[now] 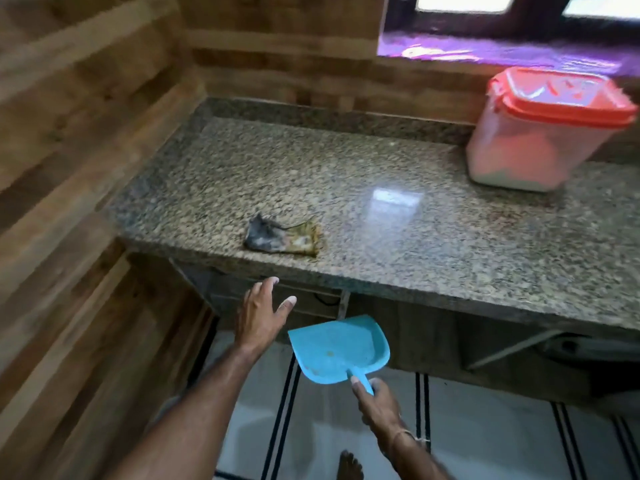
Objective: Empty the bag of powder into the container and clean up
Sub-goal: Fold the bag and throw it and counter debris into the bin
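Observation:
A translucent container (540, 133) with an orange lid on it stands at the back right of the granite counter (398, 244); pale powder shows inside. A crumpled grey and yellow cloth (282, 235) lies near the counter's front edge. My right hand (375, 401) grips the handle of a blue dustpan (337, 348), held below the counter's edge, with a few specks in it. My left hand (263, 311) is open just left of the dustpan, fingers spread and whitish at the tips, below the cloth. No bag is in view.
Wood-panelled walls (86, 168) close the left side and the back. A window sill (502, 51) runs behind the container. Under the counter is a dark open space with a metal frame (512, 348). The floor (485, 438) is white tile with black stripes; a foot (349, 465) shows below.

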A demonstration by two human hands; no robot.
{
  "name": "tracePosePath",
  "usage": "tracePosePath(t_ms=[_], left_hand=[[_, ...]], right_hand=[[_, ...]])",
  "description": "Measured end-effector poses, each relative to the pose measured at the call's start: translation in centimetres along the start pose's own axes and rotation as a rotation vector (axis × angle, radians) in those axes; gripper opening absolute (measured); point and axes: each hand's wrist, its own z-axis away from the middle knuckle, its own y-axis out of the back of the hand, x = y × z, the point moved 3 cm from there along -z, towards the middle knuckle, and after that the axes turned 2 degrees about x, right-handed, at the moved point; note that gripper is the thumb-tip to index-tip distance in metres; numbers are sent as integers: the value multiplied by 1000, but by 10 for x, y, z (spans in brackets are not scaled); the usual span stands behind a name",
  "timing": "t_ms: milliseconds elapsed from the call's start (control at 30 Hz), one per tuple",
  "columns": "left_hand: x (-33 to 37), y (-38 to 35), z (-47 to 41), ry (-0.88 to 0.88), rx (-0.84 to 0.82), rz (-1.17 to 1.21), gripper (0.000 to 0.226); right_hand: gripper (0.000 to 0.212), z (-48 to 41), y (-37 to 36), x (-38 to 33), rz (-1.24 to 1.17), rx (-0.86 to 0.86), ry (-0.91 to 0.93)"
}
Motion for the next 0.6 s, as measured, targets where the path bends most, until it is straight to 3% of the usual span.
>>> tracePosePath(t_ms=[200, 400, 600], left_hand=[[32, -17, -64, -83, -50, -149, 63], [19, -22, -169, -258, -93, -364, 53], [-3, -22, -228, -442, -326, -481, 70]], right_hand=[[55, -24, 20, -16, -19, 51, -30], [41, -48, 11, -21, -54, 62, -70], [44, -49, -2, -24, -73, 156, -180]])
